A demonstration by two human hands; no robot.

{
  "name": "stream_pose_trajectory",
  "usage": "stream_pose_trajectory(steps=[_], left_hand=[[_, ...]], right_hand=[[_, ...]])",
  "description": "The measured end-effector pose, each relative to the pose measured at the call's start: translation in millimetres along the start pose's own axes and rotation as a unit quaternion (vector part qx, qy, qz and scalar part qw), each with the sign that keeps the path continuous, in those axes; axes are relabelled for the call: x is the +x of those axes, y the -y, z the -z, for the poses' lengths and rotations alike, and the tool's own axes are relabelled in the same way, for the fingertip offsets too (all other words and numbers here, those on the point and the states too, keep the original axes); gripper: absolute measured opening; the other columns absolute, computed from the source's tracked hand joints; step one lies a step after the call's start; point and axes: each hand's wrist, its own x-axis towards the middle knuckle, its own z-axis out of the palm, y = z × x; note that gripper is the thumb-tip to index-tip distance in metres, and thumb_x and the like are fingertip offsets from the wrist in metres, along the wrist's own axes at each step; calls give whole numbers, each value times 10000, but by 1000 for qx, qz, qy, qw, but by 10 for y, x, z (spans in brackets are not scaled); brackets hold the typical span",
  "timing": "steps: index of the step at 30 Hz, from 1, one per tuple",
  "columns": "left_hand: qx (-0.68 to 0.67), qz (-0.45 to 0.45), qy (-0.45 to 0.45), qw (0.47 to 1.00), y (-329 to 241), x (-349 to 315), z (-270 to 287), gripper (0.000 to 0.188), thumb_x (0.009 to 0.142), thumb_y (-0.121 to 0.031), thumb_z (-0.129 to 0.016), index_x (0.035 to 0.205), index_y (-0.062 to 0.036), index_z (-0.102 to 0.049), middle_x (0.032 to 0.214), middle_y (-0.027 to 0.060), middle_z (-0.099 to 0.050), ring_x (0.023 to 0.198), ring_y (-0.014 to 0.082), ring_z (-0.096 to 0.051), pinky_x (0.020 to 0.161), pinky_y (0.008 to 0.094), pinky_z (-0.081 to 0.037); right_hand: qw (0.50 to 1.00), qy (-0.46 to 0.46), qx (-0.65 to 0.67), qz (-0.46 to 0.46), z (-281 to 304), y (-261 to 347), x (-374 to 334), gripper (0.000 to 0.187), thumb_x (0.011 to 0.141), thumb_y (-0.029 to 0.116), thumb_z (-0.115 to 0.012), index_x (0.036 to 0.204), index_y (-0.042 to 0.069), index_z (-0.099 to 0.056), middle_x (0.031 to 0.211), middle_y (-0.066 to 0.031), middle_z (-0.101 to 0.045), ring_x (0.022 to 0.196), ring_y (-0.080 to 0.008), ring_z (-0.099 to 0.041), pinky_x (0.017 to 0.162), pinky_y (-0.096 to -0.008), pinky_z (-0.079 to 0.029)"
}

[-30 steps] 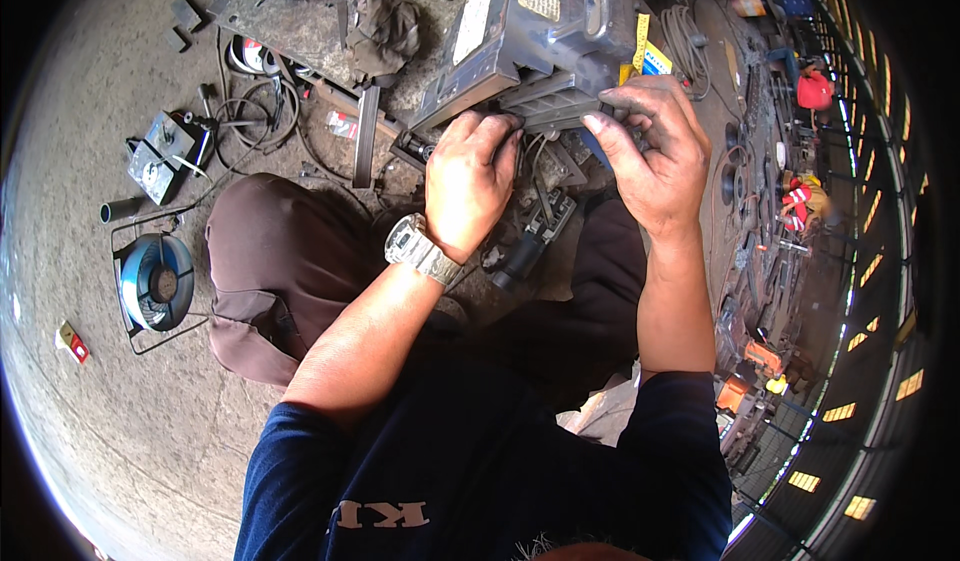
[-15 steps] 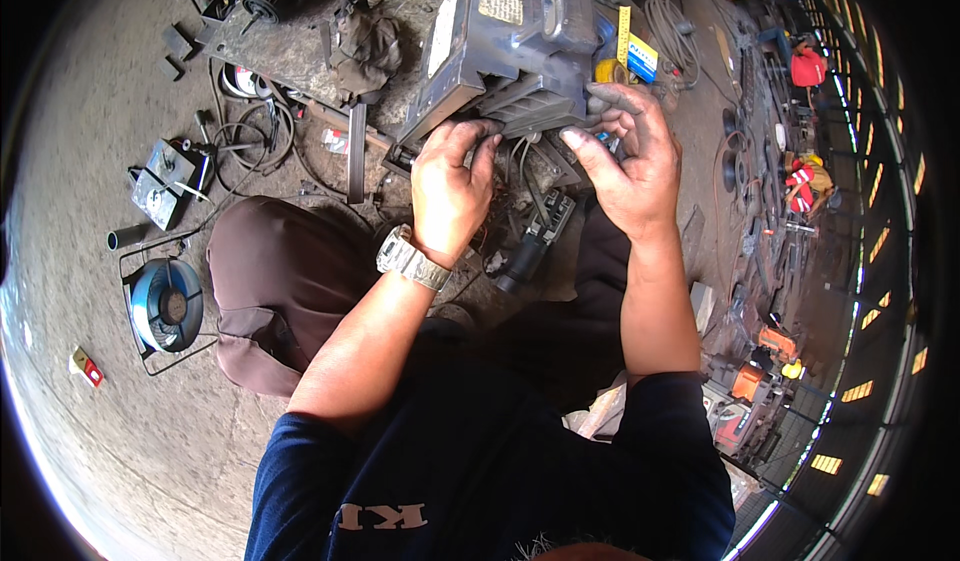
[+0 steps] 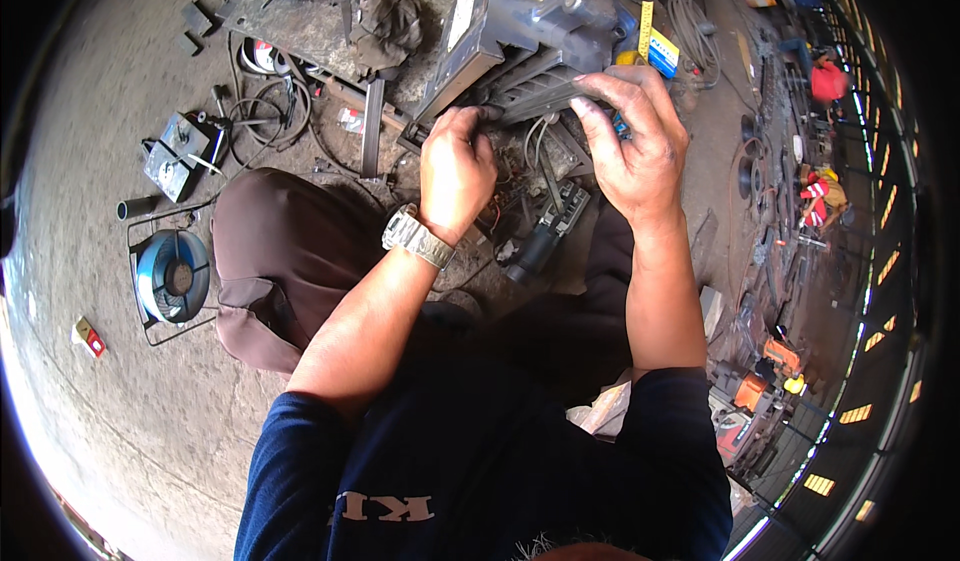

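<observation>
A dark grey machine casing (image 3: pixel 560 21) with a carrying handle and pale labels stands in front of me at the top. Along its near lower side runs a slatted grille panel (image 3: pixel 545 89). My left hand (image 3: pixel 458 166), wearing a metal watch, is closed with its fingertips on the panel's left end. At the right end, my right hand (image 3: pixel 640 141) pinches the panel's edge between thumb and fingers. Whether the panel is joined to the casing cannot be made out. Below lies a black cylindrical part (image 3: pixel 545 236) with a finned block, near loose wires.
On the left floor are a blue-ringed fan (image 3: pixel 172 276) in a wire frame, a metal box (image 3: pixel 180 156) and coiled hose (image 3: pixel 285 111). A dark crumpled cloth (image 3: pixel 385 26) lies beyond. Cables (image 3: pixel 695 36) and tools line the right; people in red appear far right.
The right thumb and fingers have come together on the panel's right end. The left hand stays at its left end. The whole view has shifted slightly.
</observation>
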Motion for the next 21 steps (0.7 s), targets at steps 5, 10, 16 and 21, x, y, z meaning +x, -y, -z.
stream_pose_trajectory(steps=[5,10,16,21], left_hand=[[29,95,48,994,144,2,14,288,840,8,-620,1107,60,-715,1072,252,-724,1039,424,-695,946,460,-553],[31,140,61,988,239,-38,-7,323,842,-36,-643,1142,53,-718,1103,269,-723,1047,417,-705,948,452,-560],[28,200,73,977,208,36,-3,233,872,-119,-719,1061,11,-760,944,266,-729,943,424,-720,864,458,-571],[15,201,64,977,240,23,-53,238,868,-136,-749,1053,14,-758,950,257,-733,935,421,-721,857,456,-573]], right_hand=[[1000,-3,4,13,-10,-20,3,231,830,-31,-786,1043,47,-744,958,-97,-673,849,-250,-688,747,-339,-558],[1000,-8,4,13,-27,-37,-23,232,833,-34,-779,1048,48,-749,964,-96,-668,850,-247,-685,752,-338,-554],[1000,-13,11,11,-52,-73,-56,257,831,-39,-777,1069,55,-758,969,-97,-664,852,-237,-681,752,-332,-550],[1000,-16,4,12,-54,-66,-54,256,831,-39,-776,1068,58,-762,964,-95,-661,852,-232,-677,749,-332,-548]])
